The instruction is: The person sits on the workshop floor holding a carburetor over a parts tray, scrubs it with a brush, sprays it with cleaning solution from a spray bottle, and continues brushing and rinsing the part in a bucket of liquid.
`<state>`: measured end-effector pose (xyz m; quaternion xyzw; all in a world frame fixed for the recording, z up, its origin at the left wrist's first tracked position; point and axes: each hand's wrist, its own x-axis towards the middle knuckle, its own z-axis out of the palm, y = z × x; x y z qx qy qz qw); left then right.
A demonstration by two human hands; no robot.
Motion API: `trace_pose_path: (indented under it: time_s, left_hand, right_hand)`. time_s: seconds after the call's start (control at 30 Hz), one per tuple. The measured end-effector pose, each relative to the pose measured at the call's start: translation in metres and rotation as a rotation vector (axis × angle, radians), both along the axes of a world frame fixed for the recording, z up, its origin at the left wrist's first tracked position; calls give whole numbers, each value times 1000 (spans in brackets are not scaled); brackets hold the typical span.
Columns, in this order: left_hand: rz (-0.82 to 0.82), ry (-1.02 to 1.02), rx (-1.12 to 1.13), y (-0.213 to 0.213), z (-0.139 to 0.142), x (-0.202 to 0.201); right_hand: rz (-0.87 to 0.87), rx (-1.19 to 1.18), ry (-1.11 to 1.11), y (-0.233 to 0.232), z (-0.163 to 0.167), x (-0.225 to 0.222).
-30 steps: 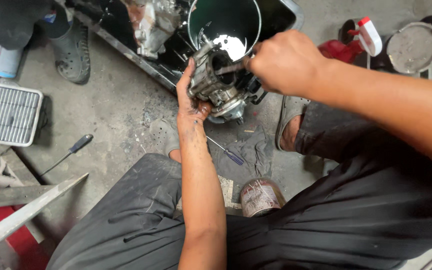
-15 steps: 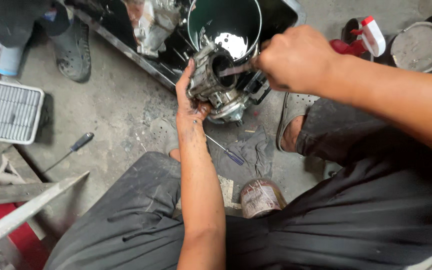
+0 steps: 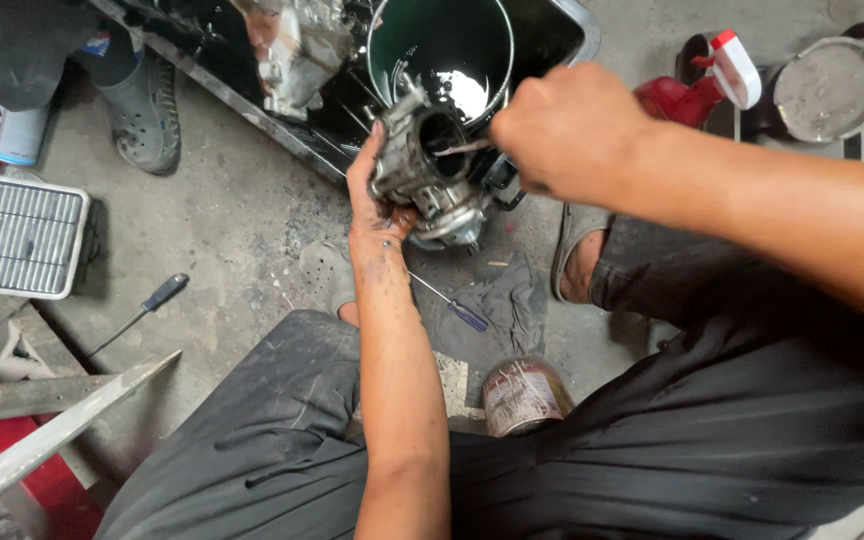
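Left hand [image 3: 377, 195] remains clamped around the metal carburetor [image 3: 424, 172], held above the black tray [image 3: 282, 135]. Right hand [image 3: 567, 130], fist closed on a thin tool [image 3: 460, 147], has shifted slightly rightward.

Right hand [image 3: 572, 130] hides the tool's handle (tip blurred).
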<state>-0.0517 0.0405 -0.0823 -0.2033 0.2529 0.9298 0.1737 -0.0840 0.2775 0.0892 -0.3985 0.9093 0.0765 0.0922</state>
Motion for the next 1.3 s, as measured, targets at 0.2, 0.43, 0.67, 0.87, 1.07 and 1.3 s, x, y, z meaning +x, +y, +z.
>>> trace_pose_path:
  time_s: [0.2,0.43,0.67,0.87,1.07,1.3]
  left_hand:
    - [12,-34,-17,0,1,-1]
    - [23,-39,32,2,-8,-2]
    - [37,35,39,1,-16,1]
    - [42,41,37,2,-17,1]
    - [37,0,77,-3,-25,2]
    - [33,-12,30,-3,-35,2]
  right_hand:
    - [-44,2,-32,-1,-4,-4]
    - [-15,-36,-21,-7,-5,2]
    - [4,-98,45,-4,-6,1]
    - [1,-114,57,3,-10,7]
    - [8,18,-17,-6,24,-3]
    - [18,-56,-16,-31,37,-4]
